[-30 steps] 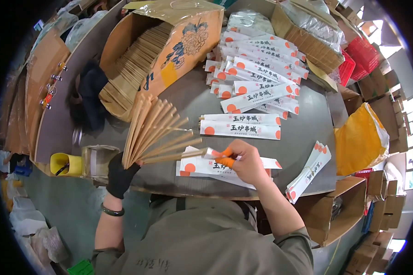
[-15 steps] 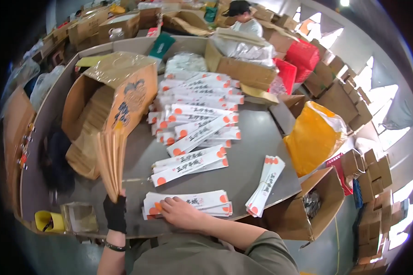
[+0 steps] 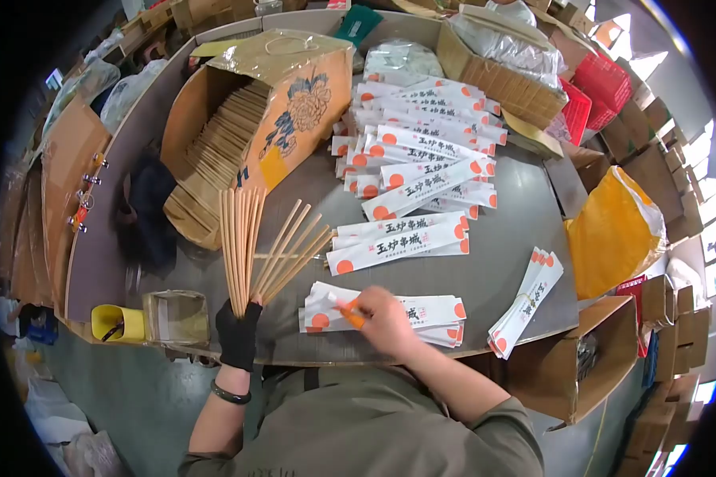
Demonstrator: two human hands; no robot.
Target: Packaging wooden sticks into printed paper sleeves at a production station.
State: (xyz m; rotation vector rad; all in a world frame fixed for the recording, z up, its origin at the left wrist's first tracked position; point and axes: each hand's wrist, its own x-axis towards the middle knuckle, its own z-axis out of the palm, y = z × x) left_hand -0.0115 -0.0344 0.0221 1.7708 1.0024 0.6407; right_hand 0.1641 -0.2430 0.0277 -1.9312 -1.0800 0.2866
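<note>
Lower left of centre, the black-gloved left hand (image 3: 239, 332) clamps fanned wooden sticks (image 3: 242, 253) by their bottoms; at lower centre, the blurred right hand (image 3: 385, 321) is over white paper sleeves (image 3: 436, 311), its pinch unclear. A sleeve pile (image 3: 433, 151) lies upper centre, an open carton (image 3: 306, 103) upper left. Forearms (image 3: 453, 375) slant up from below.

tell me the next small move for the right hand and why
Probably a light pinch to raise one white paper sleeve from the near pile: the right hand, with orange finger covers, is at the pile's left end, while the black-gloved left hand holds fanned wooden sticks with no sleeve around them.
</note>
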